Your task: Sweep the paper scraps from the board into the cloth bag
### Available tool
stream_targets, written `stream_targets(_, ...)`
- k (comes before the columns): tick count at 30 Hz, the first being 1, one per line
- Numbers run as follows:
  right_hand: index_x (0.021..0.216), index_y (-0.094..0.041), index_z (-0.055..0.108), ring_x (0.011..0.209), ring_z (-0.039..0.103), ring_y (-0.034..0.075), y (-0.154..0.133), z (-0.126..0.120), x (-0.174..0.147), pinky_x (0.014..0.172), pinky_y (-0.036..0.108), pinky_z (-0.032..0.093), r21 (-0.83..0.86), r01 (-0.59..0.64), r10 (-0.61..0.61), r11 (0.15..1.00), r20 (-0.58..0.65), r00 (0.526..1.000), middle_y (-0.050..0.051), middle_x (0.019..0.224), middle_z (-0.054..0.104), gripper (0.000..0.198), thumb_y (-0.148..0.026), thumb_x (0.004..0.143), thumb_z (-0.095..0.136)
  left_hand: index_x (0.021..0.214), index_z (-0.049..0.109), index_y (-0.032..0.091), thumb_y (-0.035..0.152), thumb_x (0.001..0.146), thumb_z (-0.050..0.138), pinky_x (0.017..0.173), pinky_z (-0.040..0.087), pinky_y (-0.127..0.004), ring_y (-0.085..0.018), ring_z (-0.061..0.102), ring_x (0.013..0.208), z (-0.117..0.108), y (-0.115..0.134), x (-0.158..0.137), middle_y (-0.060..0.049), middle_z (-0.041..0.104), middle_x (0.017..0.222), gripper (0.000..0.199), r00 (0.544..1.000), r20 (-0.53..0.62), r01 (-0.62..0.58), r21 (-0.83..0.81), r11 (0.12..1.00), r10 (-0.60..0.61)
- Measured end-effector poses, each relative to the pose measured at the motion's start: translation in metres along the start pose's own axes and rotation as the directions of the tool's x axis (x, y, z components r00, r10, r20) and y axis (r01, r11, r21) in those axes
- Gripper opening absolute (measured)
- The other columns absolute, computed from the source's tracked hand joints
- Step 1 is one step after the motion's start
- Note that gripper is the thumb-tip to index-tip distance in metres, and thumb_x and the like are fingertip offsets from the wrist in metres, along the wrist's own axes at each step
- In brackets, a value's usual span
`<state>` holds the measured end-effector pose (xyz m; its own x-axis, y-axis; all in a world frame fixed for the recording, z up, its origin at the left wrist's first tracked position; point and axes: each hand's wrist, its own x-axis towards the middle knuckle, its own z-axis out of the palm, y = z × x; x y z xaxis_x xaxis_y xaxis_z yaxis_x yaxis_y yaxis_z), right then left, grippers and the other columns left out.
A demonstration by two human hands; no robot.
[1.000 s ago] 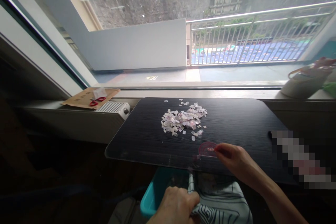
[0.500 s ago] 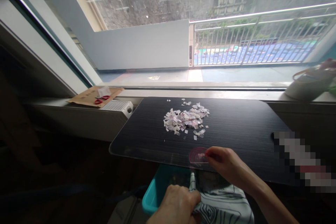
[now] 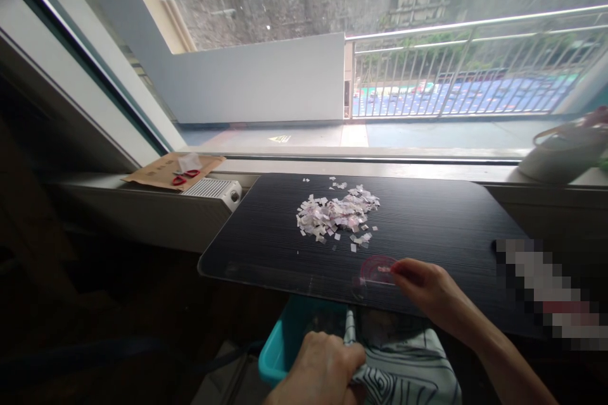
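In my right hand (image 3: 422,281) the fingers pinch the edge of a clear pink protractor (image 3: 377,270), its straight side towards me, near the front edge of the black table (image 3: 427,221). My left hand (image 3: 323,364) is closed on a pale cloth (image 3: 408,370) with dark swirling lines, below the table edge. Part of the cloth stands up above the thumb. Beside and behind that hand is a turquoise bin (image 3: 278,351), partly under the table. A heap of small pale paper squares (image 3: 337,212) lies on the table beyond both hands.
On the sill at left are a brown envelope (image 3: 156,172) and red-handled scissors (image 3: 179,180), above a white radiator (image 3: 223,193). A pixelated strip (image 3: 546,291) covers the table's right side. A pale pot (image 3: 551,155) stands on the right sill, by the window.
My right hand has moved slightly right and away from me, carrying the protractor farther in over the table. My left hand stays on the cloth. The paper heap looks the same.
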<state>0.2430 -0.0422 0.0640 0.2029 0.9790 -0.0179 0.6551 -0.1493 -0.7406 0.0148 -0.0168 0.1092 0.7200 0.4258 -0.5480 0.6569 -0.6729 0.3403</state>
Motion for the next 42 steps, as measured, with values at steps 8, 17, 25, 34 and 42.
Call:
stream_targets(8,0.082,-0.018,0.071,0.062,0.059,0.015,-0.009,0.007,-0.003,0.058,0.023,0.043,-0.016,0.027,-0.027,0.999,0.018,0.999,0.001,0.069,0.069,0.027,-0.035,0.085,0.050,0.090,0.070,0.020,0.035,0.080,0.060,0.073,0.052,-0.038,-0.035,0.069,0.084,0.001,-0.001,0.001,-0.011,0.073,0.090,0.021,1.000,-0.007,-0.007,0.010,1.000,0.007)
stream_targets(17,0.080,-0.019,0.072,0.061,0.061,0.016,-0.002,-0.008,-0.008,0.056,0.024,0.043,-0.080,-0.013,0.012,0.997,-0.012,1.000,0.002,0.067,0.070,0.027,-0.037,0.083,0.051,0.093,0.070,0.020,0.035,0.078,0.062,0.075,0.052,-0.040,-0.037,0.069,0.086,0.003,-0.001,-0.001,-0.011,0.073,0.091,0.023,1.000,-0.009,-0.019,-0.009,1.000,0.019)
stream_targets(25,0.077,-0.019,0.071,0.059,0.060,0.015,-0.027,0.020,0.000,0.055,0.022,0.041,-0.029,0.072,-0.071,0.997,0.037,0.997,0.000,0.064,0.068,0.025,-0.031,0.084,0.051,0.097,0.071,0.019,0.034,0.078,0.063,0.079,0.052,-0.044,-0.039,0.068,0.090,0.001,-0.001,0.001,-0.014,0.073,0.094,0.025,1.000,0.003,0.008,-0.006,1.000,-0.008)
stream_targets(34,0.080,-0.019,0.072,0.063,0.060,0.015,-0.017,0.019,-0.006,0.058,0.022,0.043,0.004,0.059,-0.059,0.998,0.088,0.994,0.001,0.069,0.070,0.025,-0.031,0.085,0.050,0.096,0.070,0.018,0.034,0.079,0.060,0.080,0.051,-0.045,-0.038,0.067,0.089,0.005,-0.001,0.000,-0.014,0.072,0.094,0.026,1.000,0.001,0.001,-0.015,1.000,-0.001)
stream_targets(42,0.080,-0.019,0.071,0.063,0.059,0.014,-0.019,0.025,-0.003,0.058,0.022,0.043,0.049,0.057,-0.061,0.997,0.076,0.995,0.000,0.068,0.068,0.024,-0.033,0.085,0.052,0.095,0.070,0.019,0.034,0.080,0.061,0.079,0.051,-0.043,-0.037,0.067,0.088,0.007,-0.001,-0.001,-0.013,0.072,0.094,0.024,1.000,-0.022,0.007,-0.001,1.000,-0.007)
